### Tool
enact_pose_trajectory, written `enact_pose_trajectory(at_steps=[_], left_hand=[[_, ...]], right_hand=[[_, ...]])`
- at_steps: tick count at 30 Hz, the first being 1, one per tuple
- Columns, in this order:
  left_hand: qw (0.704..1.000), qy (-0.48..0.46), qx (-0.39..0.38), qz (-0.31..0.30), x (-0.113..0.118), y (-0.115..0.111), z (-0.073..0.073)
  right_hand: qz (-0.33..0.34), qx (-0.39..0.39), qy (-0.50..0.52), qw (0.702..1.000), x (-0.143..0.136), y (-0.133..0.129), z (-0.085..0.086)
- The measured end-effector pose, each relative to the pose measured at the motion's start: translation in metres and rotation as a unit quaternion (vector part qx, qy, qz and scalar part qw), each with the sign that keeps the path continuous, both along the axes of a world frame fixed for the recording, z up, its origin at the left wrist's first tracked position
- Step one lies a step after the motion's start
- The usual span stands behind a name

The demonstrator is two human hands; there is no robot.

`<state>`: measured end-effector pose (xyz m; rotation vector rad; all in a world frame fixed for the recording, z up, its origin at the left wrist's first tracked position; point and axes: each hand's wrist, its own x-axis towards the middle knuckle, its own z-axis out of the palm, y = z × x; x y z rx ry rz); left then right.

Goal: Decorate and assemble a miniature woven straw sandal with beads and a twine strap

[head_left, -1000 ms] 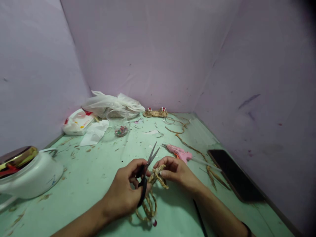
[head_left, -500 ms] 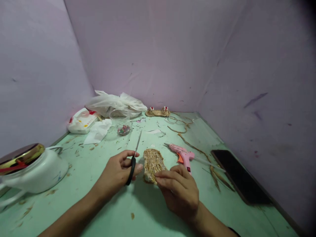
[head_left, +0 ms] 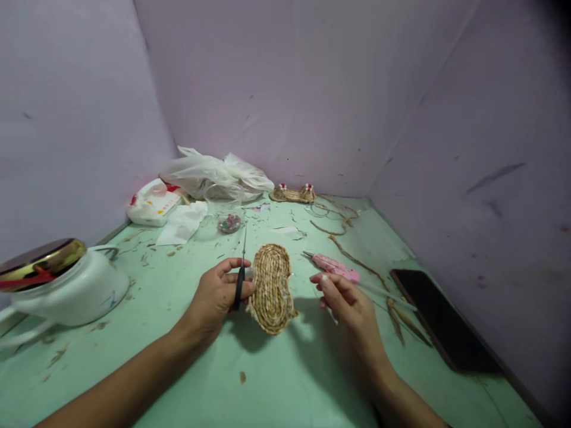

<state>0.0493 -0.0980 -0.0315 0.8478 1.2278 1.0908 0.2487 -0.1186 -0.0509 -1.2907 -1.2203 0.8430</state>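
Note:
My left hand (head_left: 223, 288) is closed around black-handled scissors (head_left: 239, 286), whose blades point away from me. At its fingertips it also grips the left edge of a woven straw sole (head_left: 272, 288). This sole is coiled from braided strands, narrower at its waist, and held upright above the table with its shadow below. A small loose end sticks out at its lower right. To the right, apart from the sole, is my right hand (head_left: 345, 303), thumb and fingers pinched together. Whether anything small is between them I cannot make out. Just beyond it lies a pink glue gun (head_left: 334, 266), partly covered by the hand.
A dark phone (head_left: 441, 321) lies at the right beside dry braided strands (head_left: 359, 261). Another woven sole with beaded decorations (head_left: 293, 195) is at the back. Leftward are a plastic bag (head_left: 216, 175), a tub of beads (head_left: 229, 223), a tissue pack (head_left: 154, 202) and a white pot (head_left: 84, 291).
My right hand has let go of the woven sole and moved right. The sole now hangs from my left hand, turned to show its coiled face. The view has shifted slightly.

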Motion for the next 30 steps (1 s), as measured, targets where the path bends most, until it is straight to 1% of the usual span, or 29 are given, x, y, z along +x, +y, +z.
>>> enact_pose_trajectory(at_steps=[1, 2, 5, 7, 9, 13, 15, 20, 25, 27, 30], left_hand=[[1.0, -0.001, 0.009, 0.0, 0.0, 0.0, 0.0], [1.0, -0.002, 0.015, 0.0, 0.0, 0.0, -0.001], [1.0, -0.008, 0.028, -0.008, 0.001, 0.001, -0.002], [0.999, -0.012, 0.031, -0.018, 0.003, 0.0, -0.003], [0.999, -0.011, 0.027, -0.028, 0.004, 0.0, -0.004], [0.998, -0.008, 0.025, -0.05, 0.006, -0.003, -0.005], [0.998, -0.004, 0.03, -0.055, 0.007, -0.003, -0.005], [0.997, 0.008, 0.038, -0.066, 0.01, -0.005, -0.005], [0.996, 0.023, 0.034, -0.075, 0.015, -0.007, -0.002], [0.995, 0.041, 0.037, -0.079, 0.016, -0.008, 0.0], [0.988, 0.097, 0.08, -0.089, 0.013, -0.007, 0.003]], right_hand=[[0.013, -0.066, 0.034, 0.997, 0.002, 0.003, -0.001], [0.036, -0.115, 0.059, 0.991, 0.002, 0.005, -0.002], [0.116, -0.193, 0.103, 0.969, -0.001, 0.008, -0.005], [0.165, -0.22, 0.127, 0.953, -0.006, 0.008, -0.005], [0.2, -0.236, 0.151, 0.939, -0.009, 0.006, -0.004], [0.245, -0.218, 0.179, 0.927, -0.013, 0.004, -0.003], [0.248, -0.218, 0.182, 0.926, -0.013, 0.004, -0.004], [0.229, -0.236, 0.193, 0.925, -0.015, 0.004, -0.006], [0.251, -0.256, 0.233, 0.904, -0.02, 0.001, -0.003], [0.235, -0.265, 0.244, 0.903, -0.021, 0.0, -0.003], [0.186, -0.261, 0.245, 0.915, -0.021, 0.0, -0.002]])
